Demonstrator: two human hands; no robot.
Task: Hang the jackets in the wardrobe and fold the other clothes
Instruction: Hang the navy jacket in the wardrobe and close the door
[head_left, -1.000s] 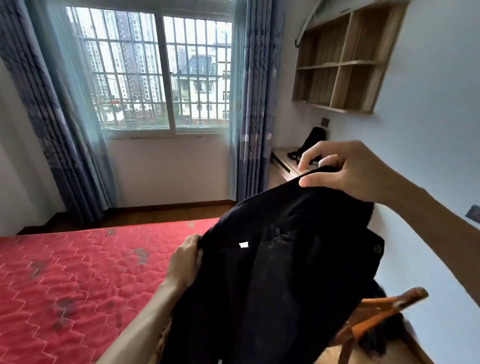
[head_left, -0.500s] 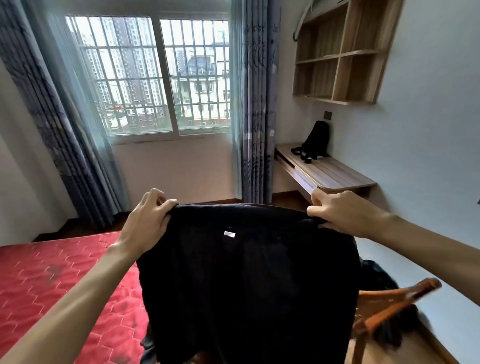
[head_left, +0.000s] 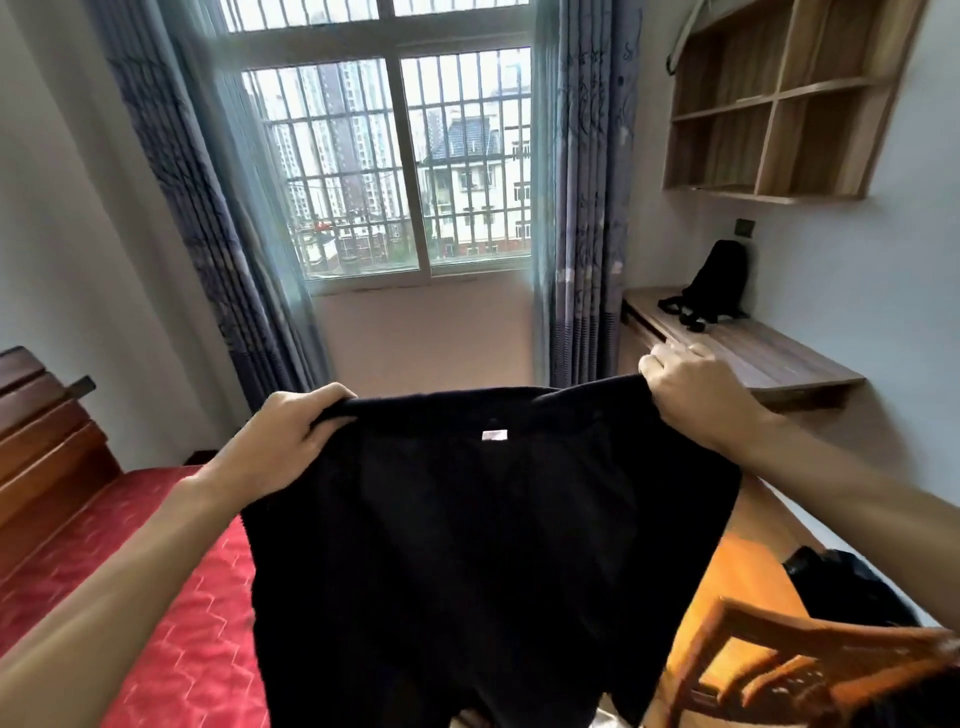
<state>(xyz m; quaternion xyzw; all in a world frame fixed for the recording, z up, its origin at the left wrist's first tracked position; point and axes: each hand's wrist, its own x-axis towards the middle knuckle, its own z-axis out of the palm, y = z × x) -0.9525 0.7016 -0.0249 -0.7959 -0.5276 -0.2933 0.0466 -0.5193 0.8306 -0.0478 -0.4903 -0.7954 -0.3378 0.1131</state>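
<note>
Above red bed (head_left: 156, 597), black garment (head_left: 483, 561) hangs spread; left hand (head_left: 280, 441) and right hand (head_left: 696, 395) each clench top-edge corner. Soft, limp, probably light; top-edge corners look best hold.

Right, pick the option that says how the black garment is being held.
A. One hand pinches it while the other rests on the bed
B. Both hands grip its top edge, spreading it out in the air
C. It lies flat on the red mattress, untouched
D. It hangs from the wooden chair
B: the left hand and the right hand each clutch a top corner of the black garment, which hangs spread between them.
</note>
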